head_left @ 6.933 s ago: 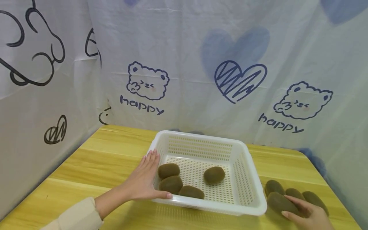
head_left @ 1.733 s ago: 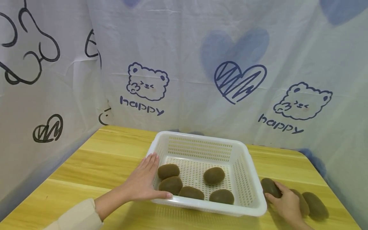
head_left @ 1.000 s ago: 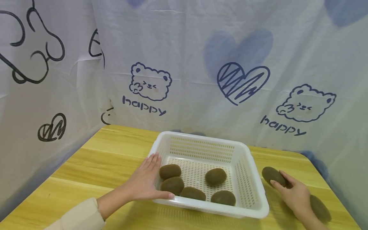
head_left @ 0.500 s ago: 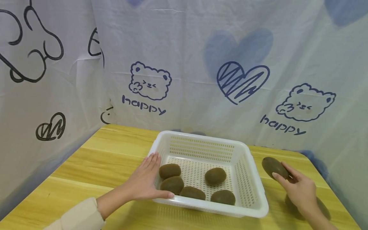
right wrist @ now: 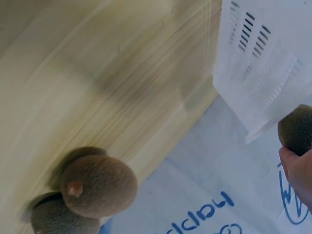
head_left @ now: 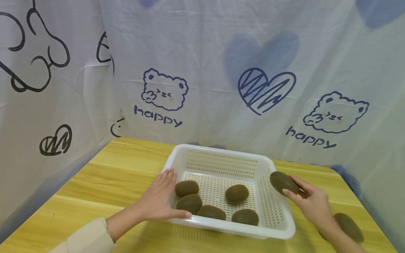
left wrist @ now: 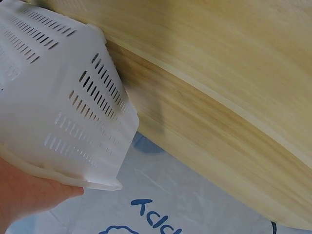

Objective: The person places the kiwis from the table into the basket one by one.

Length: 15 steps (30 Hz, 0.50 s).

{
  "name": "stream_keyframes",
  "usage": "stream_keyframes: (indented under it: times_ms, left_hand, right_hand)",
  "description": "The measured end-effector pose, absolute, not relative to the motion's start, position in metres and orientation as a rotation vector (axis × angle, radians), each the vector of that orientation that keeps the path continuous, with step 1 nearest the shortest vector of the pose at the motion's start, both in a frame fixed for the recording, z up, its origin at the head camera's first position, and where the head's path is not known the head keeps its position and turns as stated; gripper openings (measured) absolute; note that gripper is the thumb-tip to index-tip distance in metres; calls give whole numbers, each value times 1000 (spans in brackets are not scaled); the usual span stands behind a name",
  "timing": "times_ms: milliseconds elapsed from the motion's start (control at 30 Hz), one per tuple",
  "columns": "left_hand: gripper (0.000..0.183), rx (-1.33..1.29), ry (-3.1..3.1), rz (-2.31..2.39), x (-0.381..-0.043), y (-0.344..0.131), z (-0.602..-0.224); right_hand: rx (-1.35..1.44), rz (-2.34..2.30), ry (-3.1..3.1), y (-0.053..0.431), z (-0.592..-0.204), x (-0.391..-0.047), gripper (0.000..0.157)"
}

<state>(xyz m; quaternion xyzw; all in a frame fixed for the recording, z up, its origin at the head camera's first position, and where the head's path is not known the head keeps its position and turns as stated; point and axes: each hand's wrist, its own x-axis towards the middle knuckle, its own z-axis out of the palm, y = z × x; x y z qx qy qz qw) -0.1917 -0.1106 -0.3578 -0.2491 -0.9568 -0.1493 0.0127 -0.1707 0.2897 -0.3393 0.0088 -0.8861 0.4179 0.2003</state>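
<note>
A white plastic basket (head_left: 221, 230) with slotted walls stands on the table, holding several brown kiwis, one of them a lone kiwi (head_left: 237, 194) right of the middle. My left hand (head_left: 159, 200) rests on its left front corner, fingers straight along the left rim and thumb on the front rim; the left wrist view shows this basket (left wrist: 63, 97) from outside. Above the right rim, my right hand (head_left: 313, 202) grips a kiwi (head_left: 283, 182) between thumb and fingers. That held kiwi (right wrist: 297, 129) is partly cut off in the right wrist view.
Two more kiwis lie on the table right of the basket: one kiwi (right wrist: 100, 185) beside a second kiwi (right wrist: 61, 217). In the head view my right wrist mostly covers one. A printed white curtain (head_left: 205, 116) hangs behind the wooden table (head_left: 126, 168).
One more kiwi now lies at the basket's front right. My right hand has taken another from the table, lifted it and carried it left over the rim. The left hand stays put.
</note>
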Motion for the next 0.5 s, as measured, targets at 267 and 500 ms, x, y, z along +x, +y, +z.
stream_keyframes:
  times_ms: [267, 500]
  left_hand:
    - [122, -778, -2985, -479, -191, -111, -358]
    - [122, -779, -2980, -474, -191, -111, -358]
  right_hand:
    - [286, 1096, -2442, 272, -348, -177, 45]
    - [446, 913, -2498, 264, -352, -178, 43]
